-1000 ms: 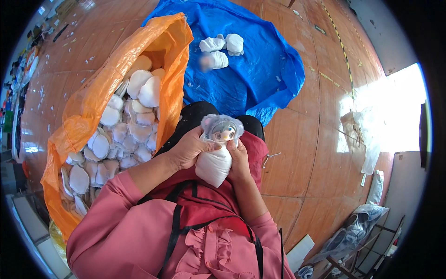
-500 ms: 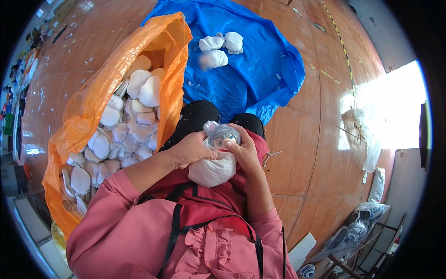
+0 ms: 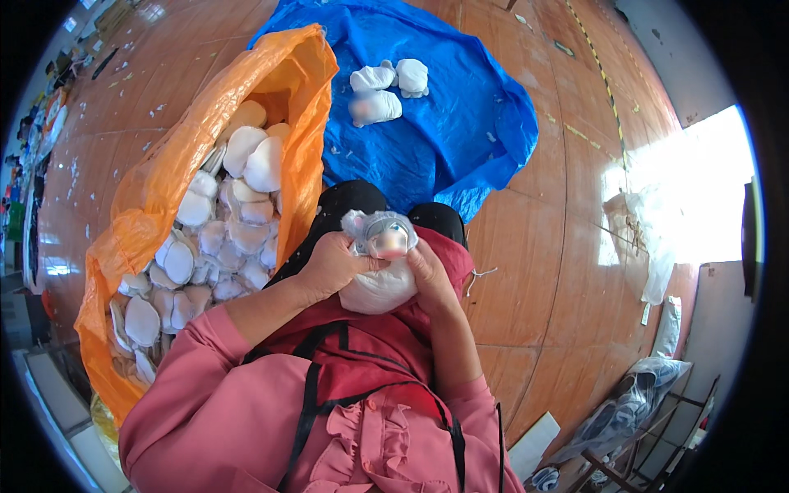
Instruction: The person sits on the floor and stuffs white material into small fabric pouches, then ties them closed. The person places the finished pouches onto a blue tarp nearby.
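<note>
Over my lap I hold a doll head [image 3: 385,234] with grey hair and a painted face, covered by clear plastic film. Below the face, a white padded wrapping [image 3: 378,289] bulges out around it. My left hand [image 3: 331,268] is closed on the left side of this bundle, thumb across the base of the head. On the opposite side, my right hand [image 3: 429,275] grips it, with the thumb up beside the face. The fingers underneath are mostly hidden.
An orange woven sack [image 3: 306,123] stands open at my left, full of white oval pads [image 3: 244,151]. Ahead, a blue sheet [image 3: 460,123] lies on the reddish floor with several white-wrapped bundles [image 3: 412,76]. Plastic-covered items [image 3: 629,403] sit at the lower right.
The wrapped doll head has tilted and shifted slightly left. My right thumb has moved off the face to its side, and my right fingers have slid down from the top of the head.
</note>
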The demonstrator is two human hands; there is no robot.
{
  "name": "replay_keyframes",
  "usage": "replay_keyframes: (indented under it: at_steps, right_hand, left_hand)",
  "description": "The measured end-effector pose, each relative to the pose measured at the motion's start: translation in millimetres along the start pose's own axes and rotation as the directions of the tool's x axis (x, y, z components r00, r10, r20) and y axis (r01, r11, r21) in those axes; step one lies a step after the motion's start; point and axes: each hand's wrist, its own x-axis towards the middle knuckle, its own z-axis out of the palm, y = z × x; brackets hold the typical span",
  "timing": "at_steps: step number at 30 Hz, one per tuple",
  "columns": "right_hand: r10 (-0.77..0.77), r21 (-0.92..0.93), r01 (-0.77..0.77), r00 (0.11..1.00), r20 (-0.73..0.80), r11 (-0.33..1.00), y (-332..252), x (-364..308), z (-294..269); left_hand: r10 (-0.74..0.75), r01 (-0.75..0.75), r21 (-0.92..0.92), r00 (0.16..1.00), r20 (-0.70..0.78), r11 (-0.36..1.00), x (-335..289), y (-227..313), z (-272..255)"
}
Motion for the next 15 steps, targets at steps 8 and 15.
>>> replay_keyframes:
  at_steps: [8,15]
  right_hand:
    - [-0.076,0.029,0.076,0.997,-0.011,0.997,20,-12,-3]
    - [-0.121,0.285,0.152,0.985,-0.123,0.947,31,-16,12]
  left_hand:
    - [-0.210,0.312,-0.503,0.945,0.249,0.806,7,-14,-6]
    - [0.025,0.341,-0.680,0.884,0.467,0.649,8,-12,-2]
